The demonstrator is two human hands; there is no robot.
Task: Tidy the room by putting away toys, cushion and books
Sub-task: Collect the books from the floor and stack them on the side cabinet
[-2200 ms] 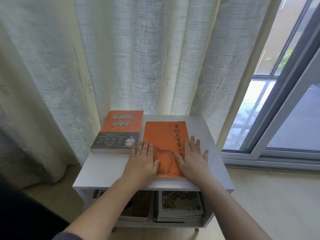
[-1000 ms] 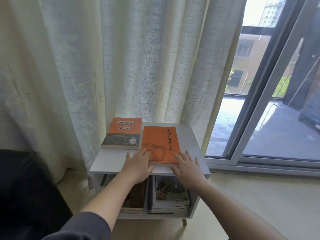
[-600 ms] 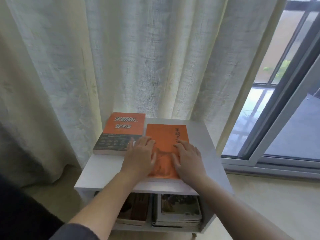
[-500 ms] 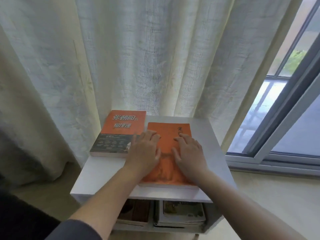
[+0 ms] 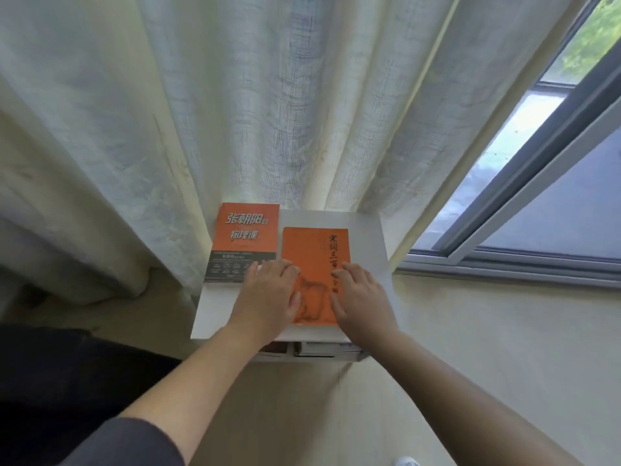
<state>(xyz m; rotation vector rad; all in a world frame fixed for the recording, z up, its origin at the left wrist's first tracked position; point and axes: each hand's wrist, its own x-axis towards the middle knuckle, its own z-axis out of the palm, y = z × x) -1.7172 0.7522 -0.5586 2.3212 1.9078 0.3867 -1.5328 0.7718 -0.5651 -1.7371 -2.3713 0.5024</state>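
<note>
An orange book (image 5: 314, 250) with dark vertical lettering lies flat on a small white side table (image 5: 366, 237). My left hand (image 5: 267, 297) rests flat on its near left part, fingers slightly apart. My right hand (image 5: 361, 297) lies flat on its near right edge. Neither hand grips the book. To its left lies a second book (image 5: 245, 240), orange with a dark lower band, partly under the curtain's hem.
A pale sheer curtain (image 5: 252, 112) hangs just behind the table. A sliding window frame (image 5: 524, 203) stands to the right. Stacked books (image 5: 322, 349) show in the shelf under the tabletop. A dark cushion or seat (image 5: 50, 375) sits at lower left. Light floor (image 5: 487, 348) lies right.
My view has risen to look more steeply down. Both hands have slid slightly toward me on the orange book, which has stayed on the table.
</note>
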